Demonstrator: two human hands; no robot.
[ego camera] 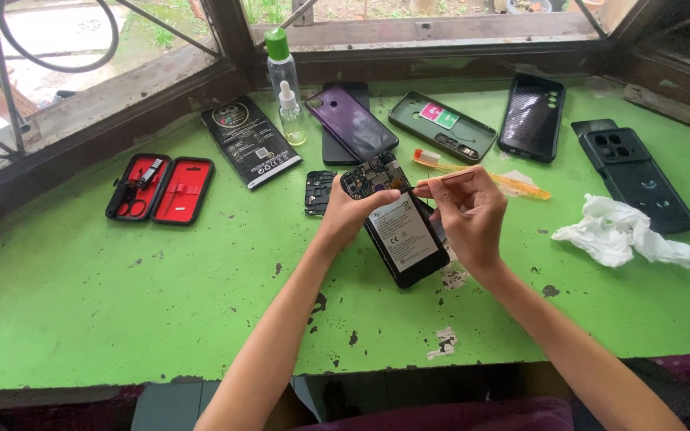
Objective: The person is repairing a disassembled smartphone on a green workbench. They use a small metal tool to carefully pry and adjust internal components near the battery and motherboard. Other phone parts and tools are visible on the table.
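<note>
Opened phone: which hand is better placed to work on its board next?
Probably the right hand: it holds a thin tool with its tip at the phone's upper end, while the left hand grips the phone's edge, steadying it.

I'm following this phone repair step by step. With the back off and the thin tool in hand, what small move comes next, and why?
Probably lower the thin tool in the right hand to the opened phone near the battery's top edge. The left hand already steadies the phone, and the tip hovers just above that spot.
</note>
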